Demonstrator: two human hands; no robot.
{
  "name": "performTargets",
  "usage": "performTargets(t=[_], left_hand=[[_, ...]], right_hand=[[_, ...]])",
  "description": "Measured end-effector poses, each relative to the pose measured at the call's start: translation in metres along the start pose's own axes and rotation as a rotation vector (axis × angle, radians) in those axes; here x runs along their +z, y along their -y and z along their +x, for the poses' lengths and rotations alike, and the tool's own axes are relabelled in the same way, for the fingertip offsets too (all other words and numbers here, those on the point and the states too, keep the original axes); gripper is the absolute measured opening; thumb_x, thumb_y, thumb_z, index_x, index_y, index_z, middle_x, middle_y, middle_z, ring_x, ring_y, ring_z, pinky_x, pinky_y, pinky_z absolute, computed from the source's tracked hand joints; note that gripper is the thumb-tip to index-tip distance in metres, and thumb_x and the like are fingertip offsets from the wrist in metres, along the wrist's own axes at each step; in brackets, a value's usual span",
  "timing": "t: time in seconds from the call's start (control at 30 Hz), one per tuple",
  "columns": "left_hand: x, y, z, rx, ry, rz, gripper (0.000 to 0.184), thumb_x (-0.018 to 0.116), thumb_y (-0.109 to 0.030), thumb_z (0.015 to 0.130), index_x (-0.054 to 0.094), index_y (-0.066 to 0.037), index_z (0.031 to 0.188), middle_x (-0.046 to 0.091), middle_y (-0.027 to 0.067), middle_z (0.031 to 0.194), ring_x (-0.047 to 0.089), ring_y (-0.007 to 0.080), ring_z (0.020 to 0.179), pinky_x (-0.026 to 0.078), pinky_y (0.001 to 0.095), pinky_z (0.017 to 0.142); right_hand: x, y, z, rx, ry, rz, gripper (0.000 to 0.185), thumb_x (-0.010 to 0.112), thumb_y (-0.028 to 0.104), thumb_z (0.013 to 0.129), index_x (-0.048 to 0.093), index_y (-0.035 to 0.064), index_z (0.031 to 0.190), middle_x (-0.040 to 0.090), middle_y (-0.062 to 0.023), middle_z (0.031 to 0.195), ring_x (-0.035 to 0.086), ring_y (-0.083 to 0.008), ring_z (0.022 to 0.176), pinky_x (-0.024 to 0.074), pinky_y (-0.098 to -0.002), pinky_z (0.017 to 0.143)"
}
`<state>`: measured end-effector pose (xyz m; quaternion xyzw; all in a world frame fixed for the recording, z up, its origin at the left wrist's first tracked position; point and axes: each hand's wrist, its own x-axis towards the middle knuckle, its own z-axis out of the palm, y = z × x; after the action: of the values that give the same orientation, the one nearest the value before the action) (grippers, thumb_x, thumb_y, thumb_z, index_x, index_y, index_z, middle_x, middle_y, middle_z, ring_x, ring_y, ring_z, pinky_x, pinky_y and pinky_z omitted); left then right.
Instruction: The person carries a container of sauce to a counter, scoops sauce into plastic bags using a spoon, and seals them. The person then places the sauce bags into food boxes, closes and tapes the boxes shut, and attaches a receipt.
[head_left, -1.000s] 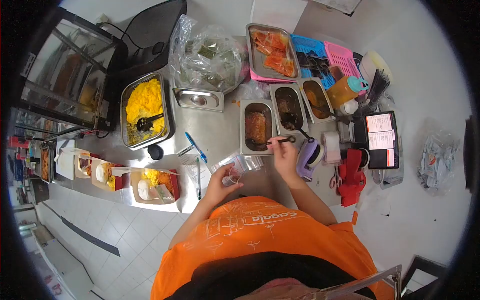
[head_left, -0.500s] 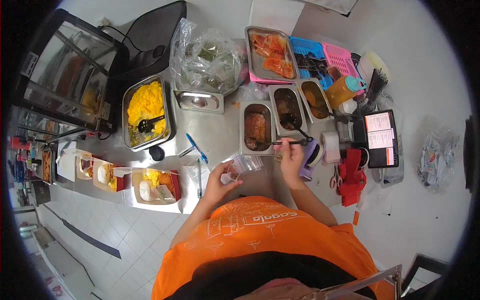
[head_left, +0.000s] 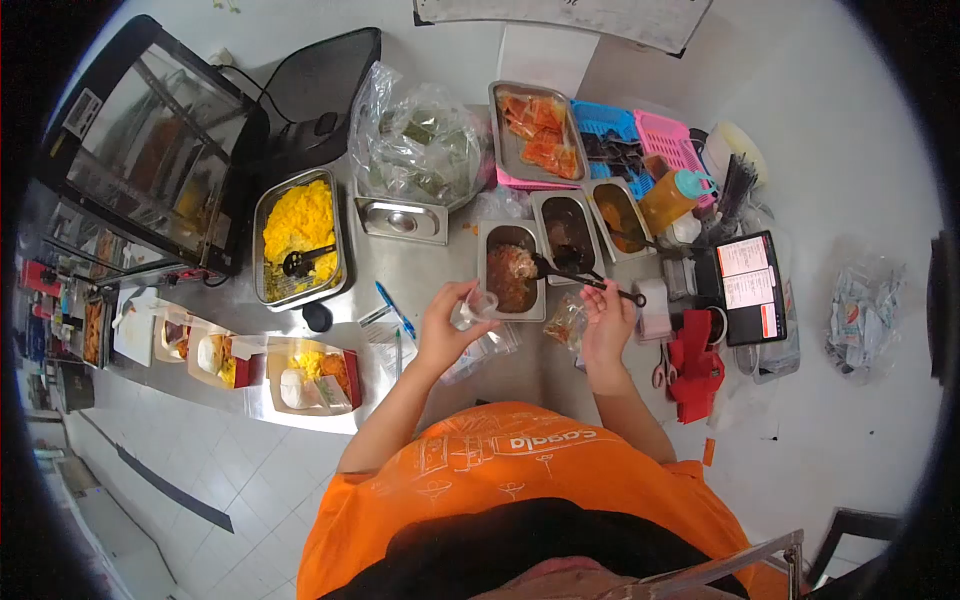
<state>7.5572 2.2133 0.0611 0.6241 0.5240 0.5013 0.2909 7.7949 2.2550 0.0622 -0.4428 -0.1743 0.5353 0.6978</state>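
My left hand (head_left: 447,328) is closed around a small clear plastic cup (head_left: 478,308), held at the near left corner of a steel pan of chunky red-brown sauce (head_left: 481,262). Between the fingers of my right hand (head_left: 606,328) is the handle of a black serving spoon (head_left: 590,277). The spoon's head is over that same pan, with a lump of sauce (head_left: 518,263) on it. Beside this pan stand a second pan with dark sauce (head_left: 566,218) and a third with orange sauce (head_left: 622,208), each with a black utensil in it.
Scrambled egg (head_left: 298,222) fills a tray on the left. Open food boxes (head_left: 312,375) line the front left edge. A blue pen (head_left: 396,308) lies near my left hand. Right are red scissors (head_left: 664,372), a red tape dispenser (head_left: 696,368), a tablet (head_left: 748,285) and a squeeze bottle (head_left: 668,202).
My left hand has raised the cup towards the sauce pan. The spoon has come up from the near end of the pan with sauce on it, and my right hand has shifted right.
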Motion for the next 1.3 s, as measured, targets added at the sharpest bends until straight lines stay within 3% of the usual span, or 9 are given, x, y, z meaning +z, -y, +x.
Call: performTargets(t=[0.2,0.27,0.57,0.7,0.73,0.83,1.03,1.13,1.3], left_hand=[[0.019,-0.014,0.038,0.127,-0.066,0.102,0.059,0.083,-0.019,0.059,0.058,-0.004,0.11,0.06,0.012,0.098,0.059,0.0279,0.089,0.047,0.0356,0.079],[0.022,-0.015,0.046,0.145,-0.064,0.099,0.06,0.084,-0.019,0.058,0.058,-0.003,0.11,0.06,0.0113,0.097,0.059,0.0254,0.088,0.046,0.0347,0.078],[0.034,-0.023,0.052,0.165,-0.126,0.128,0.061,0.084,-0.021,0.056,0.058,-0.003,0.108,0.06,0.0108,0.09,0.058,0.0258,0.083,0.046,0.0346,0.075],[0.036,-0.025,0.05,0.14,-0.13,0.125,0.061,0.084,-0.021,0.056,0.058,-0.003,0.108,0.059,0.0104,0.089,0.058,0.0259,0.083,0.046,0.0348,0.076],[0.036,-0.025,0.05,0.136,-0.129,0.124,0.061,0.084,-0.021,0.057,0.058,-0.003,0.108,0.058,0.0106,0.089,0.058,0.026,0.083,0.046,0.035,0.076],[0.038,-0.023,0.05,0.133,-0.13,0.122,0.061,0.084,-0.021,0.057,0.058,-0.003,0.109,0.058,0.011,0.09,0.057,0.0263,0.084,0.045,0.0352,0.076],[0.035,-0.029,0.05,0.142,-0.123,0.131,0.059,0.082,-0.018,0.059,0.057,-0.002,0.11,0.058,0.0115,0.093,0.057,0.0269,0.088,0.045,0.0353,0.078],[0.028,-0.029,0.052,0.192,-0.086,0.119,0.058,0.081,-0.015,0.06,0.058,-0.003,0.112,0.056,0.0116,0.097,0.056,0.027,0.09,0.045,0.0347,0.081],[0.018,-0.026,0.061,0.232,0.076,0.142,0.059,0.079,-0.01,0.062,0.057,-0.004,0.116,0.051,0.0116,0.099,0.054,0.0287,0.092,0.045,0.0351,0.08]], right_hand=[[0.029,0.045,-0.006,-0.217,0.169,-0.019,0.018,0.051,0.014,0.093,0.051,-0.0026,0.099,0.059,-0.012,0.087,0.061,-0.0198,0.074,0.053,-0.0333,0.071],[0.037,0.054,-0.013,-0.346,0.252,-0.066,0.017,0.051,0.013,0.093,0.052,-0.0023,0.099,0.059,-0.012,0.087,0.062,-0.0192,0.073,0.0531,-0.0325,0.07],[0.05,0.064,-0.037,-0.787,0.519,-0.494,0.01,0.05,0.002,0.09,0.056,-0.0044,0.095,0.061,-0.0133,0.088,0.063,-0.0186,0.076,0.0523,-0.0299,0.068],[0.053,0.068,-0.038,-1.128,0.613,-0.743,0.008,0.052,-0.002,0.087,0.059,-0.0031,0.091,0.062,-0.0129,0.089,0.062,-0.0171,0.078,0.0502,-0.0255,0.069],[0.053,0.072,-0.037,-1.17,0.652,-0.832,0.011,0.048,0.001,0.091,0.053,-0.0051,0.098,0.061,-0.0136,0.089,0.061,-0.0194,0.08,0.0523,-0.0298,0.073],[0.051,0.057,-0.034,-0.669,0.45,-0.476,0.009,0.054,0.003,0.089,0.055,-0.0029,0.095,0.061,-0.0125,0.093,0.063,-0.0198,0.076,0.051,-0.0299,0.071],[0.018,0.035,0.014,0.035,0.115,0.111,0.02,0.052,0.012,0.092,0.051,-0.0058,0.1,0.058,-0.0143,0.089,0.062,-0.0214,0.078,0.0539,-0.0333,0.075],[0.01,0.032,0.018,0.097,0.031,0.254,0.021,0.053,0.013,0.092,0.051,-0.0058,0.1,0.058,-0.0138,0.087,0.061,-0.0212,0.08,0.0543,-0.0341,0.076],[0.01,0.018,0.012,-0.191,0.087,-0.048,0.023,0.054,0.016,0.092,0.051,-0.005,0.1,0.058,-0.0123,0.087,0.061,-0.0206,0.079,0.0542,-0.0337,0.075]])
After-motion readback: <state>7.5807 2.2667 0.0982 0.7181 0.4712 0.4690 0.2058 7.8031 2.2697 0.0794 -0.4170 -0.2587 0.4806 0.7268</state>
